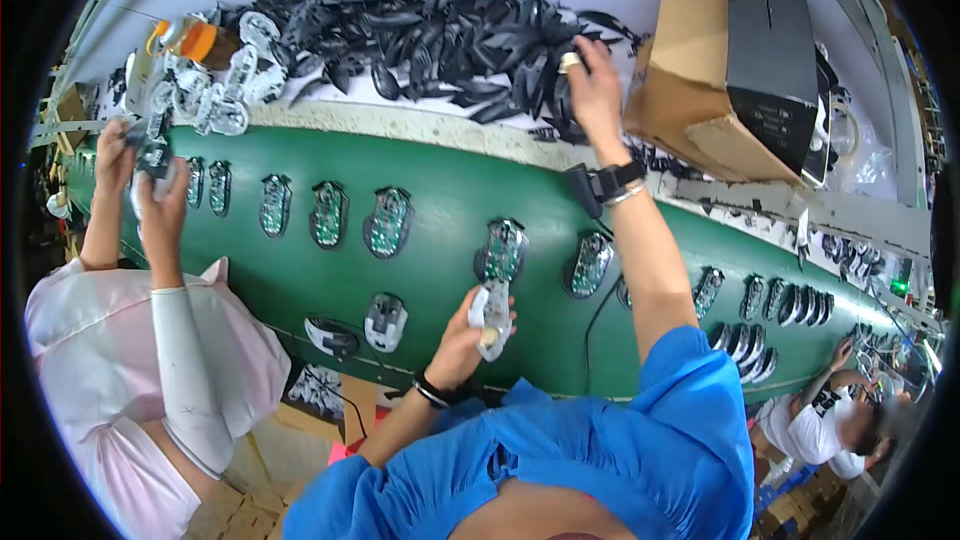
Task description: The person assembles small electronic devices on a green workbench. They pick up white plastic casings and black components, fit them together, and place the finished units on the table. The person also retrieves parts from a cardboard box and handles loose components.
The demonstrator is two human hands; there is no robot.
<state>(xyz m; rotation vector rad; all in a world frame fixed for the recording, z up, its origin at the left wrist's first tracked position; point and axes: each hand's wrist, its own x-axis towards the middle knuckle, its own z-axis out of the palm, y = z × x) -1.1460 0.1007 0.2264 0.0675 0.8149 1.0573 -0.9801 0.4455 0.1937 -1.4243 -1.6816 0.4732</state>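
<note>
My left hand (458, 345) is closed around a white computer mouse shell (491, 312), held upright near the front edge of the green conveyor belt (450, 185). Just beyond the shell, and partly behind it, lies a mouse base with a green circuit board (503, 248). My right hand (597, 95) reaches over the belt to a heap of curved black plastic mouse parts (400, 30). Its fingers are stretched out and apart at the heap's right end, with a pale finger cot on one. No part shows clearly in that hand.
More open mouse bases (387, 223) line the belt on both sides. Two black-and-white mice (385, 322) sit at the front edge. A cardboard box (685, 60) stands at the back right. White shells (225, 100) lie back left, beside a co-worker's hands (160, 195).
</note>
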